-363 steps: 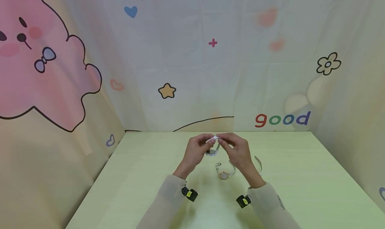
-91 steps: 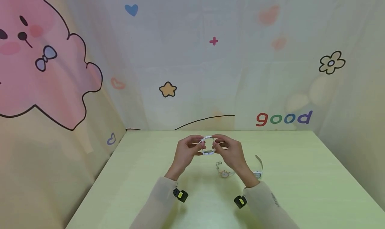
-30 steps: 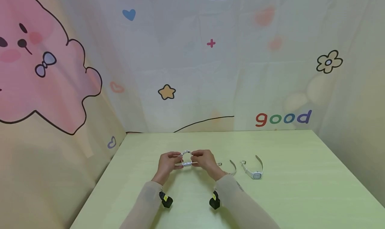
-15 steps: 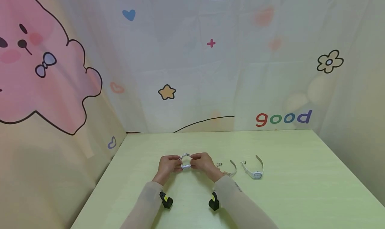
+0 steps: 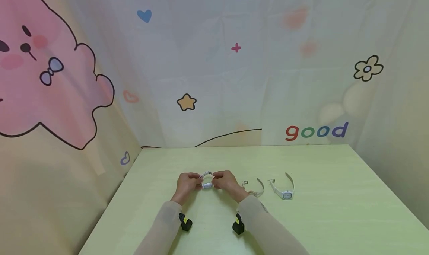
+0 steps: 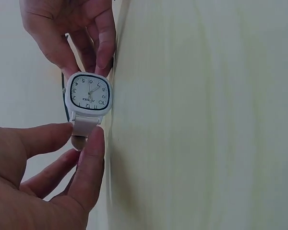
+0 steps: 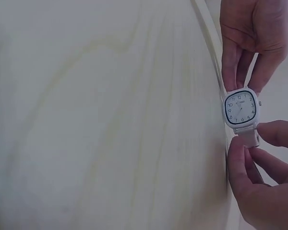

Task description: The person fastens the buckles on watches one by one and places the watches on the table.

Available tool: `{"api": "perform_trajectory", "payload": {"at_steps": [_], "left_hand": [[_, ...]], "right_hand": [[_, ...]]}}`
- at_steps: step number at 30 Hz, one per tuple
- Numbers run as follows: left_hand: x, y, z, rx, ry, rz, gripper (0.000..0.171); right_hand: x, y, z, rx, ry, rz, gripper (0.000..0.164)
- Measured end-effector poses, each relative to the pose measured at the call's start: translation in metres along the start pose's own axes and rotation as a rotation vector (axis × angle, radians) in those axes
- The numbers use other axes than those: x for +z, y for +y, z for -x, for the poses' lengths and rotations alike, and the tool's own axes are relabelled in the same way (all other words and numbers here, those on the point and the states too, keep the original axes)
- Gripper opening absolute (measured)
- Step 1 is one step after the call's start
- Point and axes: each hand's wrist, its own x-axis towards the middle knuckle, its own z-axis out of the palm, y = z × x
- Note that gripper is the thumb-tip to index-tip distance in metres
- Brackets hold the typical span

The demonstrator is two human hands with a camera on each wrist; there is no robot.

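A white wristwatch (image 5: 207, 186) with a rounded-square dial stands in a ring, its strap looped up behind the case. My left hand (image 5: 187, 184) pinches the strap on one side of the case, thumb and fingers on the band. From the opposite side my right hand (image 5: 226, 179) grips the strap in the same manner. In the left wrist view the dial (image 6: 90, 92) faces the camera, black numerals on white, between both hands. The right wrist view has the white strap (image 7: 247, 137) between my right thumb and fingers. Part of the loop is hidden behind the fingers.
Right of my hands, a gold-cased watch (image 5: 253, 193) with a pale strap lies unbuckled, partly hidden by the right wrist. Farther right is another white watch (image 5: 287, 195), its strap spread open. The pale green table (image 5: 321, 217) ends at a printed curtain (image 5: 207, 69).
Twelve seconds ago both hands pinched the strap ends together, higher and farther right. By three seconds ago the strap formed a ring. Since then, hands and watch have moved left and down toward the table.
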Motion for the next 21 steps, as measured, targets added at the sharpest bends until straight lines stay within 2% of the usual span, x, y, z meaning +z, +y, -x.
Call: {"api": "perform_trajectory", "payload": {"at_steps": [3,9,17,21], "left_hand": [[-0.001,0.001,0.001,0.003,0.004,-0.039,0.023],[-0.009,0.004,0.003,0.066,0.026,-0.153,0.027],[-0.014,0.016,0.007,0.128,0.014,-0.158,0.030],[-0.013,0.026,0.012,0.170,0.001,-0.135,0.028]], "right_hand": [[-0.001,0.000,0.002,0.004,0.007,0.036,0.037],[-0.005,-0.003,0.006,-0.016,0.023,0.082,0.037],[-0.018,-0.018,0.017,-0.113,0.043,0.096,0.038],[-0.029,-0.026,0.027,-0.152,0.039,0.043,0.037]]}}
